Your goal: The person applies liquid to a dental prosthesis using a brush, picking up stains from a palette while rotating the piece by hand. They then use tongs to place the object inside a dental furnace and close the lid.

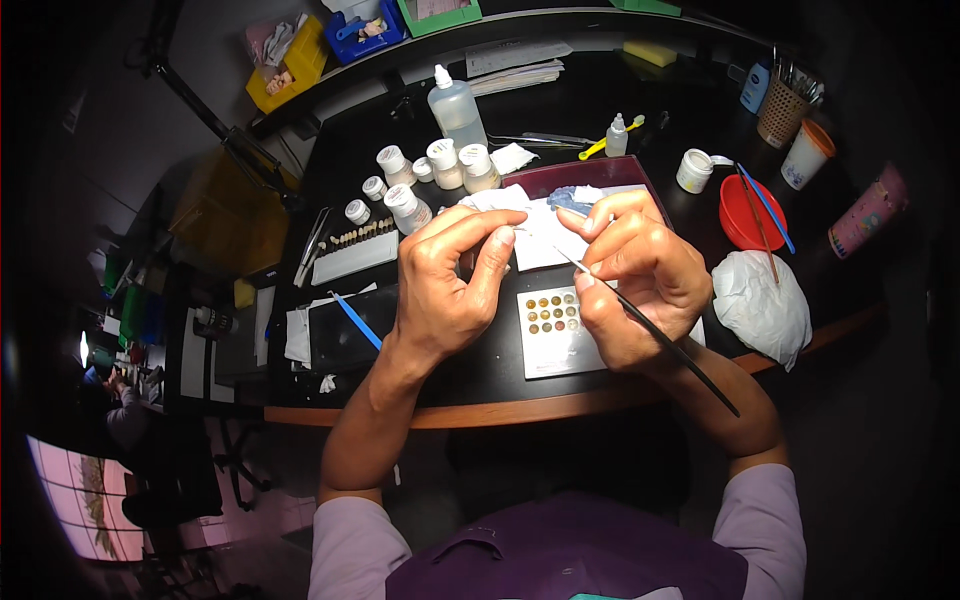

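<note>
Over the middle of the desk, my left hand (450, 275) has its thumb and index fingertips brought close in a pinch; a tiny pale thing shows at the tips, too small to name. My right hand (640, 275) grips a thin brush (680, 357) with a dark handle, its fine tip pointing left toward the left fingertips. Beneath the hands lies white tissue (537, 252), with a crumpled blue cloth (570, 198) behind. A white palette (550, 360) with rows of brownish and greenish round wells sits below my right hand, partly covered by it.
Lidded powder jars (397, 168) and a clear squeeze bottle (457, 112) stand at the back left, beside a tooth shade rack (355, 258). Rightward are a red bowl (735, 222) with brushes across it, an open white jar (694, 172) and a crumpled white bag (762, 310).
</note>
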Tool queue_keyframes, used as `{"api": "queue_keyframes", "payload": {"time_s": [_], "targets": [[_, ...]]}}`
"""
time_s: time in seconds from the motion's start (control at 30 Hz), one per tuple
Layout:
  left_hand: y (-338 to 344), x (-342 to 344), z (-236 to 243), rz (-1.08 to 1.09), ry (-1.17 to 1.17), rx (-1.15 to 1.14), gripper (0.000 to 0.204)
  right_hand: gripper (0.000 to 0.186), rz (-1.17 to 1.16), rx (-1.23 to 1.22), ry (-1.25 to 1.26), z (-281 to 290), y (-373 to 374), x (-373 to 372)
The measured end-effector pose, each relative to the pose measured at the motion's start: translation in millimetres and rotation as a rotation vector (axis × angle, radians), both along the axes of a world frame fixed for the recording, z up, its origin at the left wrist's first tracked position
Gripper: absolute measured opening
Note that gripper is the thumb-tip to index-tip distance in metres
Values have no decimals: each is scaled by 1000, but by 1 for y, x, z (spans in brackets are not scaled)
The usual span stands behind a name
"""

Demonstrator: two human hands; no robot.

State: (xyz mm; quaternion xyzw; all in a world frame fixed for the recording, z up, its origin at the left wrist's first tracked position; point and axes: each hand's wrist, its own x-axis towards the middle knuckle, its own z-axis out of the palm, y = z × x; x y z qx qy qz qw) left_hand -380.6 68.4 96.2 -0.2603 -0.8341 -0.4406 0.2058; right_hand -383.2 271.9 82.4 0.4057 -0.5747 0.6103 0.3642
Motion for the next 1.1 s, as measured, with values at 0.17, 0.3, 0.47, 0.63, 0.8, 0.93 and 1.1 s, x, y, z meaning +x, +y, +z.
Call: {"api": "queue_keyframes", "payload": {"time_s": [0.17,0.3,0.47,0.63,0.8,0.93,1.1], "targets": [[1,1,-3,56,-31,88,21,15,-49,10,-14,-3,-2,-3],[1,-1,-4,56,-30,86,21,15,-61,20,-6,-1,-1,-1],[0,-3,-5,69,3,80,20,17,-76,44,14,-1,-4,1],[-7,-5,-5,108,-59,46,22,20,7,84,126,5,7,5],[-19,-19,-12,155,58,20,22,27,-221,56,315,21,50,16],[-21,-26,-12,144,235,28,17,26,-371,40,270,29,85,41],[-18,-15,-7,23,237,-80,16,20,-390,154,-275,-22,87,76]]}}
